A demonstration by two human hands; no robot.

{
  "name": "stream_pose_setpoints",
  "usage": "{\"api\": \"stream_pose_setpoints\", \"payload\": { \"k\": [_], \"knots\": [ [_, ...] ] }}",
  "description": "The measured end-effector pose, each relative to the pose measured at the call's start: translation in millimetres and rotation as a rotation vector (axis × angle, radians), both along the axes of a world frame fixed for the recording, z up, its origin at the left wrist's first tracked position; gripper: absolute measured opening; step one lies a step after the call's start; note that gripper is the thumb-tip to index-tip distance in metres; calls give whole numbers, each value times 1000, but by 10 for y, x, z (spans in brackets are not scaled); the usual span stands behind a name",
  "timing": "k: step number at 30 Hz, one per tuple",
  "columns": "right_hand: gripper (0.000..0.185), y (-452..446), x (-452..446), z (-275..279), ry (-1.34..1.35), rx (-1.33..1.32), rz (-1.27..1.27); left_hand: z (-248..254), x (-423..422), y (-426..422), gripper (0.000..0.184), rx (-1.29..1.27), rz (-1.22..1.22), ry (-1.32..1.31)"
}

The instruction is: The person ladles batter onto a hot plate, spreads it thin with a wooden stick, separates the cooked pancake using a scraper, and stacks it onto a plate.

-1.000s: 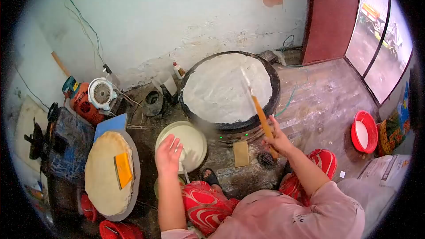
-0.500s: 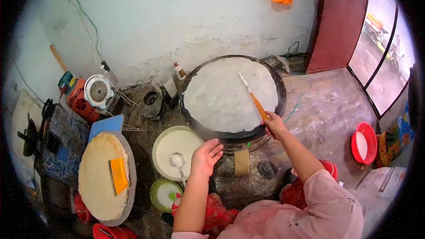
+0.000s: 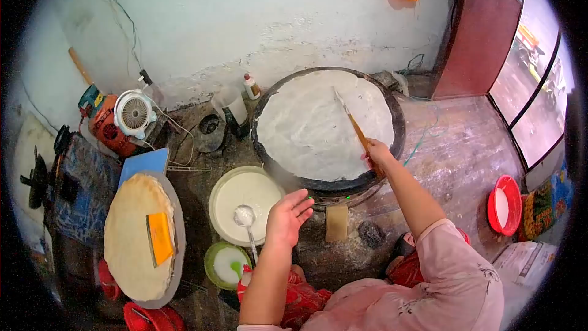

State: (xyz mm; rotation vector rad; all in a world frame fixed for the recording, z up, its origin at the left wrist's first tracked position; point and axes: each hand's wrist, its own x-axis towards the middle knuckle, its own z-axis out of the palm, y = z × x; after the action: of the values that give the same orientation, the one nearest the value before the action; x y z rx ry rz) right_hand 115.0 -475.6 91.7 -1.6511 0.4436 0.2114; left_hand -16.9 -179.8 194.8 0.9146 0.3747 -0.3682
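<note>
1. The right hand (image 3: 378, 154) was closed around the wooden handle of a long spatula (image 3: 352, 119), whose pale blade lay over the white sheet (image 3: 318, 129) on the round griddle (image 3: 399, 125); whether the blade touched the sheet, I could not tell.
2. That sheet covered most of the griddle's top, uneven at its edge, with the dark rim showing all around.
3. The left hand (image 3: 290, 217) was empty — fingers spread, well apart from the right hand — and hung near the griddle's front edge, beside a basin (image 3: 212, 205) of pale liquid.
4. A ladle (image 3: 244, 216) rested in that basin, its handle crossing the rim towards the person.
5. Just below the basin stood a green bowl (image 3: 209, 263) with white contents and a bright green piece inside.
6. Farther left, an orange scraper (image 3: 160, 239) lay on a round, pale stack of flatbread (image 3: 128, 227).
7. A tan pad (image 3: 336, 224) was just in front of the griddle, and a red basin (image 3: 518, 202) stood well apart on the right.
</note>
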Motion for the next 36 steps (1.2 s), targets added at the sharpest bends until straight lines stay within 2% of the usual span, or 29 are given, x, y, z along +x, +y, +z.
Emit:
{"api": "stream_pose_setpoints", "payload": {
  "k": [1, 3, 4, 5, 7, 9, 11, 12, 13, 15, 16, 17, 19, 20, 21, 23, 24, 25, 27, 28, 31, 32, 36],
  "knots": [
    [42, 7, 15, -22, 0, 1, -3, -4, 3, -7, 31, 1, -3, 0],
    [39, 30, 78, -97, -97, -623, 103, -10, 7, -19, 31, 25, -12, 1],
    [36, 67, 57, -156, -225, -813, 51, -12, 8, -24, 31, 26, -13, 2],
    [36, 69, 23, -203, -224, -812, 50, -13, 10, -26, 31, 22, -11, 2],
    [41, 227, -168, 71, -77, -830, 144, -15, 12, -26, 31, 18, -11, 2],
    [36, 109, -159, -70, -128, -727, 92, -18, 9, -32, 31, 18, -11, -1],
    [32, -92, -124, -180, -162, -318, -25, -3, 8, -39, 31, 20, -11, 1],
    [31, -123, -199, -150, -242, -492, -93, -3, -2, -50, 30, 23, -8, 7],
    [31, -118, -294, -98, -241, -494, -98, -12, -11, -60, 30, 21, -13, 8],
    [32, -64, -425, -29, -262, -611, 154, -13, -4, -61, 31, 19, -26, 7],
    [32, -83, -450, -55, -395, -462, 208, -13, -8, -62, 31, 19, -27, 8],
    [32, -121, -424, -66, -393, -463, 207, -11, -14, -65, 32, 21, -29, -3],
    [32, -234, -313, -116, -121, -375, -81, -5, -20, -78, 32, 21, -36, -14],
    [32, -284, -309, -253, -424, -659, -158, 1, -23, -81, 29, 7, -32, -2],
    [32, -257, -370, -190, -425, -659, -161, 9, -22, -82, 26, -6, -25, 8],
    [31, -121, -519, 81, -345, -679, 311, 0, -17, -77, 26, -17, -23, 23],
    [33, -136, -488, 99, -285, -499, 455, -9, -17, -74, 28, 1, -24, 11],
    [33, -116, -520, 195, -282, -499, 453, -20, -19, -78, 31, 19, -28, 0],
    [36, -67, -605, 382, -45, -88, 169, -40, -17, -62, 30, 8, -30, -3],
    [36, -135, -543, 285, -53, 31, 43, -48, -14, -53, 29, -4, -23, -6],
    [36, -228, -495, 318, -17, 86, -77, -70, -24, -41, 29, -5, -25, -22],
    [39, -303, -434, 169, -37, 171, -76, -68, -25, -45, 29, -3, -25, -21],
    [40, -229, -275, 76, -10, 162, -99, -57, -19, -68, 30, 0, -35, 1]
  ]
}}
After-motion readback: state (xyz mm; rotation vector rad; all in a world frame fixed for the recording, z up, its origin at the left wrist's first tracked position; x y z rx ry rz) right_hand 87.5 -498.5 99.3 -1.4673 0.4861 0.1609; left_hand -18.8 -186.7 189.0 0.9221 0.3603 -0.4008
